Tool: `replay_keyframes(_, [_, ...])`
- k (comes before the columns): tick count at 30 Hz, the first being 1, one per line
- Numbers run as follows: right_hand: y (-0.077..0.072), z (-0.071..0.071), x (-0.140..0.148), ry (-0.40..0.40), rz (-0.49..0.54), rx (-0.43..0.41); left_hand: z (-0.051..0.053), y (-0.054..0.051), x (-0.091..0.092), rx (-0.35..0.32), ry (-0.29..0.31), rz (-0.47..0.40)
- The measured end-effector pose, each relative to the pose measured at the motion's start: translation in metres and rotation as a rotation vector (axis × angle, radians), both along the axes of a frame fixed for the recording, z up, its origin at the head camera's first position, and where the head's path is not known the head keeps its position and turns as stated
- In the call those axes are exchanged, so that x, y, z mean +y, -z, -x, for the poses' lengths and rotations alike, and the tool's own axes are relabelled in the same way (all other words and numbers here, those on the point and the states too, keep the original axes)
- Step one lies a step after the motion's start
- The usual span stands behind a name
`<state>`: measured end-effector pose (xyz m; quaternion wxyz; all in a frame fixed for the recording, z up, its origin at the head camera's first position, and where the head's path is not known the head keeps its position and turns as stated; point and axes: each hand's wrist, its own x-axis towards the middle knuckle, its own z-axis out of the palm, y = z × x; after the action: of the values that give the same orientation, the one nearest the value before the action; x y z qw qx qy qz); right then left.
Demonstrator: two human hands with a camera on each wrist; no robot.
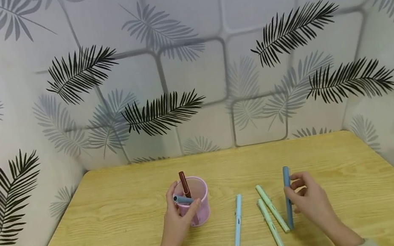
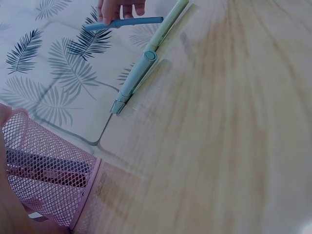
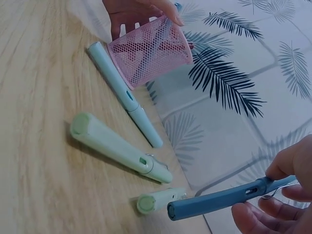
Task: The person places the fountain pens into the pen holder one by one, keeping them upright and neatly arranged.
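My left hand (image 1: pixel 174 223) grips a pink mesh pen cup (image 1: pixel 203 208) standing on the table, its thumb along the near side. Inside the cup lean a dark red pen (image 1: pixel 184 183) and a grey-blue pen (image 1: pixel 183 199); the mesh partly hides their lower ends. With thumb and fingers, my right hand (image 1: pixel 312 199) pinches a blue pen (image 1: pixel 286 178), held roughly upright in the head view. The right wrist view shows this blue pen (image 3: pixel 214 202) with its clip near the fingers. Left of the right hand lie two pale green pens (image 1: pixel 272 208), (image 1: pixel 272 227).
A light blue pen (image 1: pixel 238 222) lies on the wooden table (image 1: pixel 119 221) between the cup and the green pens. Behind the table's far edge rises a wall (image 1: pixel 197 75) with a leaf pattern; patterned walls also flank both sides.
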<state>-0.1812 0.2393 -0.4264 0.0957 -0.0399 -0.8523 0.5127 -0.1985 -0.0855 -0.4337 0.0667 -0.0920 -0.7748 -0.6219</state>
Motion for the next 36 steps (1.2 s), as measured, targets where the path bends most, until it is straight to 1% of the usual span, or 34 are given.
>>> replay_keyframes(5, [-0.004,0.002,-0.005,-0.012,0.026,0.121,0.0,0.0,0.0,-0.003,0.0,0.004])
replay_keyframes(8, [-0.009,0.004,-0.012,-0.026,0.056,0.193,0.0,0.0,0.001,-0.01,0.0,-0.007])
replay_keyframes(13, [-0.029,0.0,-0.03,-0.064,0.099,0.283,0.0,-0.001,0.001,-0.016,0.002,-0.015])
replay_keyframes(16, [-0.04,-0.004,-0.041,-0.081,0.112,0.304,0.0,0.0,0.001,-0.013,-0.002,-0.013])
replay_keyframes(21, [-0.048,-0.001,-0.054,-0.106,0.153,0.337,0.0,0.0,0.0,-0.009,-0.007,-0.005])
replay_keyframes(26, [-0.053,0.005,-0.066,-0.129,0.199,0.362,0.0,0.001,-0.001,-0.011,-0.008,-0.004])
replay_keyframes(31, [-0.057,0.01,-0.078,-0.142,0.217,0.389,0.0,0.001,-0.001,-0.003,-0.004,-0.008])
replay_keyframes(34, [-0.057,0.013,-0.084,-0.154,0.21,0.419,0.0,0.001,-0.001,-0.001,-0.003,-0.006])
replay_keyframes(36, [-0.053,0.017,-0.086,-0.166,0.209,0.43,0.0,0.001,-0.001,-0.003,-0.005,-0.003])
